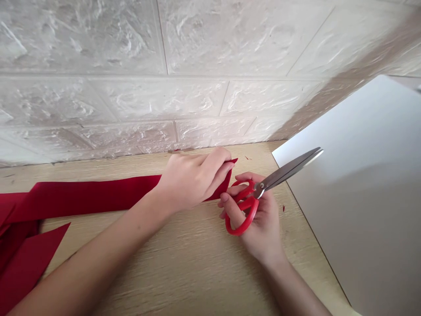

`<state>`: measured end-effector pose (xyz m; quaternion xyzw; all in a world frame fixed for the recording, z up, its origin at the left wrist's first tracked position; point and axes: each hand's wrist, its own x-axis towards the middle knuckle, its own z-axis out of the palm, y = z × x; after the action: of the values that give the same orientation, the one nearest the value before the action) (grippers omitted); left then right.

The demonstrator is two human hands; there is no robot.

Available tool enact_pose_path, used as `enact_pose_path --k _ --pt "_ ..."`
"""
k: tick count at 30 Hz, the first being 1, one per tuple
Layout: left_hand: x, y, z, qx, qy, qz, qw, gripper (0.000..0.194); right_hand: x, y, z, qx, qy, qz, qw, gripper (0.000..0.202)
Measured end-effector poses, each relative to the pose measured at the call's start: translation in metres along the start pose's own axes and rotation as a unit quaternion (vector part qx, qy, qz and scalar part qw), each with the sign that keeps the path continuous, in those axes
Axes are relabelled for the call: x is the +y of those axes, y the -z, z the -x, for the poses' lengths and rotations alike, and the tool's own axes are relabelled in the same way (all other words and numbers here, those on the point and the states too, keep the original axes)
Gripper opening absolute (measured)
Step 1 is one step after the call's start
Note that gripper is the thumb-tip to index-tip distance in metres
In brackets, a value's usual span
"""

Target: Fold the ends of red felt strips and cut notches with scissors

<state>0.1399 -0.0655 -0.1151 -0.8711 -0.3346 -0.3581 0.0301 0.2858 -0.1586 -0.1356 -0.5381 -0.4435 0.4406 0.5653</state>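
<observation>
A wide red ribbon (98, 195) runs across the wooden table from the left toward the middle. Its right end is pinched by the fingers of my left hand (194, 177), with one pointed corner sticking out past the fingertips. In my right hand (263, 224) is a pair of scissors (241, 218) with red handles, thumb and fingers through the loops. The metal blades are together and point up to the right, away from the ribbon. My right fingertips are close to the ribbon's end; whether they touch it I cannot tell.
More red ribbon (29, 259) lies piled at the left, one end cut slantwise. A white panel (362, 175) stands at the right. Behind the wooden table (184, 263) rises a white brick-patterned wall (197, 96). Tiny red scraps (283, 208) lie on the tabletop.
</observation>
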Motion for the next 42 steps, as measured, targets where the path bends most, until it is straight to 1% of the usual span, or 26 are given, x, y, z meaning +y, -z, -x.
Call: enact_pose_path --k 3,9,11,17,20,22,26,28,30,33,38,42 --pt "-0.0002 -0.0001 -0.0002 -0.021 0.020 0.019 0.999 0.021 -0.0008 -0.0014 -0.0001 0.001 0.009 0.012 1.000 0.034" --pt "-0.0008 -0.0016 -0.0005 -0.067 0.099 0.110 0.987 0.016 -0.0006 -0.0020 0.0003 -0.013 -0.020 -0.017 1.000 0.032" --pt "-0.0014 -0.0027 -0.0002 -0.073 0.116 0.142 0.980 0.014 -0.0011 -0.0019 0.0002 -0.013 -0.027 -0.018 0.999 0.031" --pt "-0.0024 -0.0058 0.0025 -0.072 0.140 0.219 0.963 0.012 -0.0018 -0.0016 0.0005 -0.023 -0.047 -0.021 0.998 0.031" --pt "-0.0015 -0.0076 0.0031 -0.072 0.153 0.259 0.951 0.010 -0.0015 0.0004 -0.0002 -0.028 -0.058 -0.013 0.998 0.034" --pt "-0.0006 -0.0081 0.0026 -0.075 0.168 0.290 0.939 0.011 -0.0019 0.0025 -0.0016 -0.042 -0.073 -0.003 0.996 0.041" --pt "0.0015 -0.0065 0.0004 -0.077 0.208 0.348 0.911 0.014 -0.0038 0.0063 -0.0041 -0.111 -0.132 0.025 0.985 0.051" --pt "0.0025 -0.0051 -0.0006 -0.082 0.225 0.370 0.898 0.015 -0.0043 0.0070 -0.0036 -0.139 -0.133 0.043 0.980 0.052" --pt "0.0028 -0.0041 -0.0013 -0.084 0.232 0.375 0.893 0.015 -0.0044 0.0066 -0.0018 -0.160 -0.118 0.051 0.979 0.052" --pt "0.0015 -0.0040 -0.0017 -0.072 0.232 0.356 0.902 0.014 -0.0052 0.0047 0.0015 -0.186 -0.099 0.047 0.976 0.051" --pt "0.0004 -0.0043 -0.0028 -0.063 0.244 0.319 0.914 0.013 -0.0060 0.0028 0.0031 -0.182 -0.094 0.061 0.977 0.051" --pt "0.0039 -0.0029 -0.0038 -0.081 0.255 0.325 0.907 0.013 -0.0001 0.0047 0.0028 -0.172 -0.101 0.071 0.977 0.048"
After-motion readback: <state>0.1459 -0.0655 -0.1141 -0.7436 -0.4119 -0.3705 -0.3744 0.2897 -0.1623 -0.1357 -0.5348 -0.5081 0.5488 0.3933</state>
